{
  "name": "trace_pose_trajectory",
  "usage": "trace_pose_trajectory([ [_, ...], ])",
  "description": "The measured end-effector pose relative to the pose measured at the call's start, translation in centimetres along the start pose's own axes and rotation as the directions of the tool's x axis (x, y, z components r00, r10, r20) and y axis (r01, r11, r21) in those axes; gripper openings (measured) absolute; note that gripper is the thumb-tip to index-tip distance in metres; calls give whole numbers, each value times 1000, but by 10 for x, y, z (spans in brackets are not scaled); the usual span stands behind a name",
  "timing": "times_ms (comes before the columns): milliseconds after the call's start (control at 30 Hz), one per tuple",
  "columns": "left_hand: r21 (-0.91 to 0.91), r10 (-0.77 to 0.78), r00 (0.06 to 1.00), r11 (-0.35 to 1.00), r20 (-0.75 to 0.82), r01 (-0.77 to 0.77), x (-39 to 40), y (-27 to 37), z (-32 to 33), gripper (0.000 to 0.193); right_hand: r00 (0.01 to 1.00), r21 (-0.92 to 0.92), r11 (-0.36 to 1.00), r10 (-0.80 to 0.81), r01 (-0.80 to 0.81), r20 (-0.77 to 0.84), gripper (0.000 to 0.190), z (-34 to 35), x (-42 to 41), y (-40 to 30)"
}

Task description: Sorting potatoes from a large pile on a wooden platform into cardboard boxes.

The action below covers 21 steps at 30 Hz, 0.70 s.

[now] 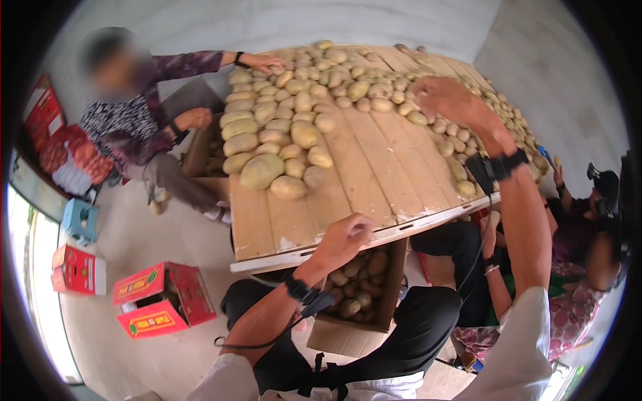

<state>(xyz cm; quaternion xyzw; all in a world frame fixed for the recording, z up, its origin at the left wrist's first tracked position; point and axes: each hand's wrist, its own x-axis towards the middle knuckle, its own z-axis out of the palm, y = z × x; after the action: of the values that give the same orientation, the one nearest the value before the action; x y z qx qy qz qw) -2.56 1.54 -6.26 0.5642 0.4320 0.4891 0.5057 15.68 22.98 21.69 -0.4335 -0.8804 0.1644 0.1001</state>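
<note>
A wooden plank table [371, 165] lies before me, with potatoes [301, 90] spread over its left side, back and right side. My left hand [346, 238] hovers at the near edge with its fingers curled; whether something sits inside them is hidden. Stretched out over the potatoes at the back right is my right hand [444, 97], fingers bent downward and slightly blurred. I cannot make out if it grips a potato. Below the table edge, between my knees, an open cardboard box [393, 295] holds many potatoes [353, 290].
At the left a person [130, 100] reaches one hand onto the potatoes, beside another cardboard box [200, 150]. More people [567, 280] sit at the right. Red cartons [165, 301], a blue plastic stool [80, 220] and red mesh sacks [90, 160] stand on the floor at left.
</note>
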Motion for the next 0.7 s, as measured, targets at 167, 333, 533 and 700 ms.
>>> trace_pose_trajectory([
  [167,499,47,998,866,-39,-22,-23,31,4,30,948,-36,978,188,-204,-258,53,-1,45,68],
  [333,717,241,967,660,77,-222,-35,26,2,40,950,-98,953,270,-286,-155,55,38,102,144],
  [533,820,185,947,475,261,-319,-44,20,-7,55,940,32,950,313,-312,-134,51,105,161,181],
  [700,796,162,964,543,211,-266,-39,16,-9,57,942,-174,940,253,-293,-219,60,147,226,185],
])
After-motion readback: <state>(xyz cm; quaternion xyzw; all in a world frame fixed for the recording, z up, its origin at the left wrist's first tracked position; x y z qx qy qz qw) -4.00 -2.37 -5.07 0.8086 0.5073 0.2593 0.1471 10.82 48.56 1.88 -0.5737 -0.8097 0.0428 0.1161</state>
